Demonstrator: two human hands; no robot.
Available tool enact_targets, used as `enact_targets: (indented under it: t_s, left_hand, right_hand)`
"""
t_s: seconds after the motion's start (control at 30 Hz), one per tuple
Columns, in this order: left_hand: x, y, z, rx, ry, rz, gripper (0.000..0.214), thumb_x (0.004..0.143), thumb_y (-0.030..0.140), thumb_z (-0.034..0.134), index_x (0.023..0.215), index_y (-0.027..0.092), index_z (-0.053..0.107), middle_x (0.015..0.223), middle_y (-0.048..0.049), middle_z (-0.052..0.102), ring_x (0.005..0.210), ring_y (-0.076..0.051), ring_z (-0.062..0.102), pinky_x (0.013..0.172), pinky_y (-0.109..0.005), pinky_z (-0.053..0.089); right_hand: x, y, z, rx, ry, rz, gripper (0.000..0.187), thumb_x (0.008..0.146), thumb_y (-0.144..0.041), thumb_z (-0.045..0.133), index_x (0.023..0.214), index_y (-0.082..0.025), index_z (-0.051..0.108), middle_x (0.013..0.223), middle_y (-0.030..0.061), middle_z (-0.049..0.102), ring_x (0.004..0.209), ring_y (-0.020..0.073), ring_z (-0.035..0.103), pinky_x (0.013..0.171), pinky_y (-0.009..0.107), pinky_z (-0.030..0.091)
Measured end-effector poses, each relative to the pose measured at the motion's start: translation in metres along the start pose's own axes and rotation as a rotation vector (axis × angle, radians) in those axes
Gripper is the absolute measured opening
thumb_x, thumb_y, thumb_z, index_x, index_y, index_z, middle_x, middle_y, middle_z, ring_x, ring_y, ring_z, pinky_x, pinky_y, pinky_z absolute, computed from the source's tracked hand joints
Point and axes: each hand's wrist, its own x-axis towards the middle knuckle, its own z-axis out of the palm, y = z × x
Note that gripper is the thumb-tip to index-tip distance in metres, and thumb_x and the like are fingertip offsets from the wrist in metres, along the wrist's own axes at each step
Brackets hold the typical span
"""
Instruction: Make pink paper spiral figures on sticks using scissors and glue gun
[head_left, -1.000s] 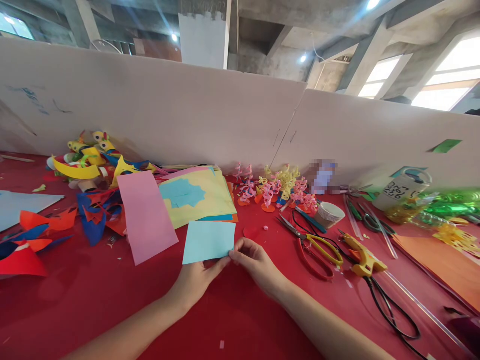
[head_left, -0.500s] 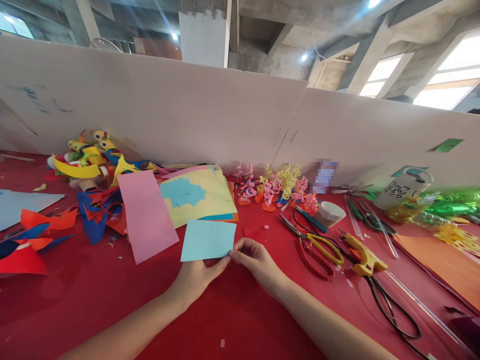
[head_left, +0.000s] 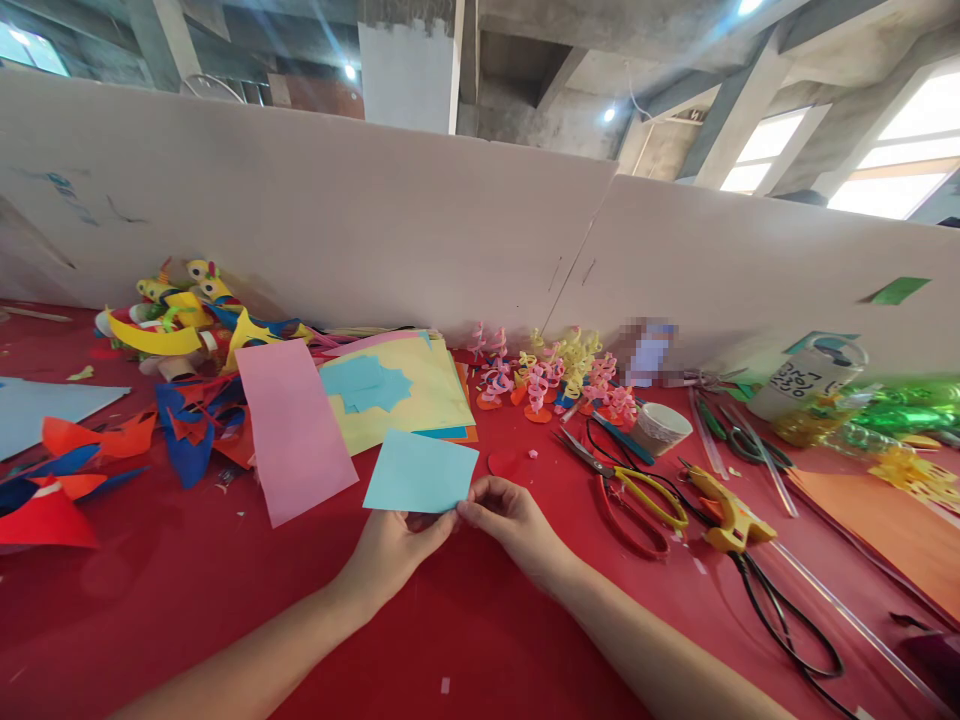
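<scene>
- One light-blue sheet [head_left: 421, 472] extended leftward and forward from the right hand [head_left: 514, 515], long axis roughly crosswise.
- I observed that hand pinching its near right corner.
- The left hand [head_left: 391, 552] sat beneath the near edge; I could not confirm its grip.

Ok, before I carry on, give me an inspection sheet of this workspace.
Surface: red tabletop, small pale scrap near the front.
Job's things: light-blue rectangular paper sheet, raised at the hands.
Clutter: pink rectangular paper sheet at left; metal scissors with red and yellow handles and yellow plastic glue gun at right.
Hands: right hand pinches the light-blue corner; left hand behind its lower edge, fingers partly hidden.
Cables: black cable looped below the glue gun.
Surroundings: white upright panels behind.
</scene>
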Motion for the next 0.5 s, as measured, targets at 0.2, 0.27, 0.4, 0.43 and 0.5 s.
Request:
enact_targets:
  t_s: [0.2,0.27,0.4,0.43,0.5]
  left_hand:
    - [-0.0008,-0.0003,-0.0003,-0.018,-0.021,-0.01,0.014,0.076,0.031,0.061,0.08,0.017,0.059,0.076,-0.0029,0.064,0.072,-0.018,0.061,0.07,-0.031,0.053]
    - [-0.0008,-0.0004,-0.0002,-0.014,-0.034,-0.005,0.013,0.077,0.031,0.061,0.079,0.018,0.059,0.074,-0.0021,0.063,0.072,-0.017,0.06,0.07,-0.03,0.052]
    - [-0.001,0.0011,0.0007,0.006,-0.071,-0.017,0.013,0.078,0.03,0.061,0.081,0.018,0.059,0.079,-0.0024,0.064,0.079,-0.018,0.062,0.075,-0.031,0.052]
    - [-0.0011,0.0014,0.0008,0.007,-0.074,-0.023,0.013,0.078,0.031,0.061,0.083,0.018,0.06,0.081,-0.003,0.065,0.081,-0.019,0.062,0.076,-0.031,0.052]
    - [-0.0013,0.0017,0.0007,0.003,-0.072,-0.035,0.015,0.078,0.031,0.061,0.086,0.018,0.06,0.083,-0.0036,0.066,0.082,-0.02,0.063,0.077,-0.032,0.052]
  right_hand:
    - [-0.0008,0.0001,0.0015,-0.005,-0.008,-0.021,0.028,0.071,-0.04,0.07,0.067,-0.018,0.053,0.063,-0.0023,0.061,0.063,0.012,0.058,0.065,0.025,0.044]
    - [-0.0006,0.0007,0.0012,-0.008,0.003,-0.023,0.03,0.07,-0.042,0.07,0.066,-0.019,0.052,0.063,-0.0025,0.061,0.063,0.0124,0.058,0.065,0.025,0.044]
    - [-0.0003,0.0016,0.0002,-0.029,0.043,-0.027,0.03,0.069,-0.042,0.071,0.066,-0.019,0.053,0.062,-0.0036,0.06,0.061,0.0113,0.056,0.062,0.024,0.043]
    - [-0.0003,0.0014,0.0002,-0.029,0.042,-0.027,0.029,0.069,-0.042,0.071,0.066,-0.019,0.054,0.062,-0.0035,0.06,0.061,0.0111,0.056,0.062,0.024,0.043]
    - [-0.0002,0.0007,0.0004,-0.022,0.021,-0.028,0.028,0.07,-0.042,0.07,0.068,-0.019,0.056,0.064,-0.0027,0.061,0.062,0.0117,0.057,0.064,0.025,0.045]
